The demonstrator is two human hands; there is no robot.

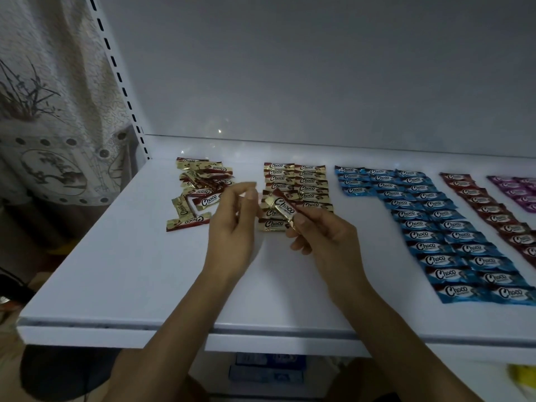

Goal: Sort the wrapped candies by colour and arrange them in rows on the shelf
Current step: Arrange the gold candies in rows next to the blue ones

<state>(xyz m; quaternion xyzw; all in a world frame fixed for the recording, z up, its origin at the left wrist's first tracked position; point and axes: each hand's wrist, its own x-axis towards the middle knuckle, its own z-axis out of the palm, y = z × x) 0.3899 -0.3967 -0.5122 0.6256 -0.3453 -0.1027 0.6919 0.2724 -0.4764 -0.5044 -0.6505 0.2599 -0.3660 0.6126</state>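
Observation:
My right hand pinches a gold-and-brown Choco candy just above the near end of two gold candy rows on the white shelf. My left hand hovers beside it with fingers loosely curled and holds nothing. A loose heap of gold candies lies to the left of my left hand. Blue candy rows, a dark red row and purple candies lie to the right.
The shelf's grey back panel rises behind the candies, with a slotted upright at its left. A patterned curtain hangs beyond the shelf's left edge. Boxes sit on a lower level under the front edge.

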